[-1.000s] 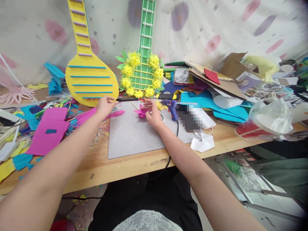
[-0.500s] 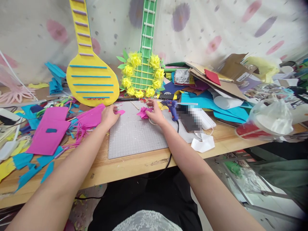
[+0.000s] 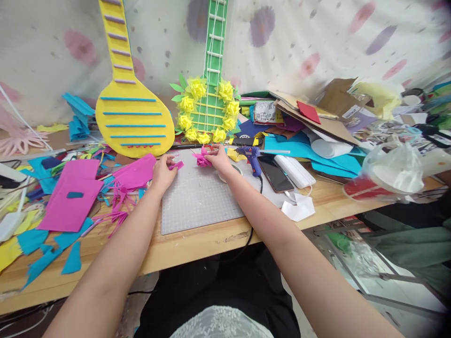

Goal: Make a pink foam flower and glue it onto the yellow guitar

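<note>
My right hand (image 3: 219,160) is closed on a crumpled magenta paper flower (image 3: 201,158), held over the upper part of the grey cutting mat (image 3: 197,202). My left hand (image 3: 164,174) rests at the mat's left edge, its fingers pinching a small magenta paper piece (image 3: 178,165). A roll of tape (image 3: 237,171) lies partly behind my right wrist. To the right of it is a blue glue gun (image 3: 252,159) with a clear stick in its back. Beyond my hands stand a yellow paper guitar (image 3: 136,119) and a green one (image 3: 211,110) ringed with yellow paper flowers.
Magenta sheets (image 3: 72,195) and blue scraps (image 3: 72,258) cover the left side. On the right lie a phone (image 3: 275,173), a white power bank (image 3: 295,171), blue paper (image 3: 292,146) and a bagged red cup (image 3: 366,185). The glue gun's black cord (image 3: 251,237) hangs over the table edge.
My right hand has shifted slightly left with the magenta flower, which has turned, and more of the tape roll shows. My left hand stays near the mat's edge with its paper piece.
</note>
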The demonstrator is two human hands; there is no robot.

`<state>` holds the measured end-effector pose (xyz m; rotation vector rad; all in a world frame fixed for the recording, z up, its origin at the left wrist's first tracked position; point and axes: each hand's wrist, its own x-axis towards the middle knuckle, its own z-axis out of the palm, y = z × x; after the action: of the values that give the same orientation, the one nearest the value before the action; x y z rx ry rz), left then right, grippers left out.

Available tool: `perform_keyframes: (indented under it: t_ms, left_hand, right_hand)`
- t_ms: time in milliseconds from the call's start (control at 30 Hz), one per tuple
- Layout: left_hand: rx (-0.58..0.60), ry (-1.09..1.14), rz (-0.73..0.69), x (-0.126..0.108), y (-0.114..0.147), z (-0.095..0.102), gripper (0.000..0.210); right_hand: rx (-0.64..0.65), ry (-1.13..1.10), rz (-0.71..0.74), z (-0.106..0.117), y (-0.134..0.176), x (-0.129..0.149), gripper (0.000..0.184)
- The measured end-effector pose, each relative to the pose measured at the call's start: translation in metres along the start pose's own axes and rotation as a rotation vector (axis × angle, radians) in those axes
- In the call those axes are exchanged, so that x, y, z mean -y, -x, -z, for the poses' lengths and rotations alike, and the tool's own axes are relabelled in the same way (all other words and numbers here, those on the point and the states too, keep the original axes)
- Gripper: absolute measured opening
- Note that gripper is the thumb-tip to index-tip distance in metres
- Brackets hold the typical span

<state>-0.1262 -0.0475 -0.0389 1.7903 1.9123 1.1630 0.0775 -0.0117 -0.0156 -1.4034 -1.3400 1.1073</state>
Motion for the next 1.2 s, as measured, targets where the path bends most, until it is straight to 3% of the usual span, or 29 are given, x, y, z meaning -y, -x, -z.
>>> perform_keyframes:
  t_ms: [233,467,600,733,933,1067,1133,1200]
  left_hand:
    - [0.003,0.023,-0.005,0.006,-0.002,0.001,0.011]
    - [-0.169,0.025,-0.053,0.003,-0.001,0.002,0.009]
    - [-0.184,0.073,-0.048,-0.001,0.000,0.003,0.010]
    - [-0.177,0.117,-0.045,-0.003,0.001,0.003,0.012]
    - [-0.318,0.208,-0.053,-0.005,0.003,0.008,0.012]
    - [-0.350,0.472,0.153,-0.019,0.005,0.009,0.009]
    - [-0.251,0.655,0.347,-0.032,0.007,0.008,0.004]
    - [-0.062,0.774,0.525,-0.044,0.011,0.007,0.004]
  right_hand:
    - [-0.225,0.218,0.195,-0.032,-0.004,-0.006,0.039]
    - [-0.165,0.307,0.268,-0.032,0.003,-0.007,0.035]
    - [-0.111,0.282,0.229,-0.024,0.005,-0.007,0.036]
    - [-0.143,0.244,0.199,-0.020,0.006,-0.006,0.029]
    - [-0.134,0.109,0.161,-0.016,0.007,-0.002,0.025]
    - [-0.066,0.087,0.238,-0.002,0.010,0.000,0.018]
    - [0.001,0.108,0.228,0.005,0.011,-0.001,0.019]
    - [0.044,0.121,0.172,0.008,0.012,-0.004,0.024]
